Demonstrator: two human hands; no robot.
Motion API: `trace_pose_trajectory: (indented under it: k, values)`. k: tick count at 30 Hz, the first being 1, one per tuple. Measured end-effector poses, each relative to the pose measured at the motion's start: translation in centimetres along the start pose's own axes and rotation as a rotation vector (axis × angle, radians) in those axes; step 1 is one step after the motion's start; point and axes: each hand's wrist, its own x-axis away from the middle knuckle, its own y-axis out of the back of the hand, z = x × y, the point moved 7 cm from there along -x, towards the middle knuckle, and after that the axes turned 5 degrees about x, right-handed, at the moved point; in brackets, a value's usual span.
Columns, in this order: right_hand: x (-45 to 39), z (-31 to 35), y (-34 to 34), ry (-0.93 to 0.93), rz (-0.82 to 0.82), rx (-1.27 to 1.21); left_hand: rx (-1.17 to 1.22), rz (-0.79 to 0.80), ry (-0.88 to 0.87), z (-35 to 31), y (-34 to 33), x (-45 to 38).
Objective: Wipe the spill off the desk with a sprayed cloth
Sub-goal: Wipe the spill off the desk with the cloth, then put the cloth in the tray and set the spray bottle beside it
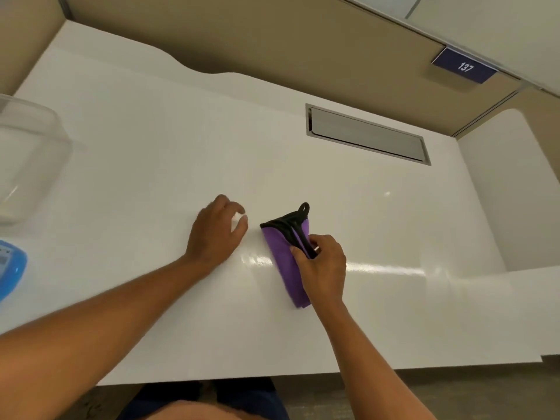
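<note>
A folded purple cloth with black trim and a black hanging loop lies on the white desk, near the front middle. My right hand grips the cloth along its right side, fingers curled over the black edge. My left hand rests just left of the cloth, closed around a small white object that is mostly hidden by my fingers. A wet sheen shows on the desk between the two hands. No spray bottle is clearly visible.
A clear plastic container stands at the left edge, with a blue item in front of it. A grey cable-port flap is set into the desk at the back right. Beige partition walls enclose the back and sides.
</note>
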Motion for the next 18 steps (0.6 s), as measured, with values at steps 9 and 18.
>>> trace_pose_trajectory:
  k: [9,18]
  values:
    - [-0.7,11.5,3.3,0.364,-0.128,-0.080,1.133,0.177,0.346,-10.3,-0.1,3.9]
    - [0.0,18.4,2.1,0.733,0.392,0.028,1.349,-0.159,0.629,-4.8,4.9,1.6]
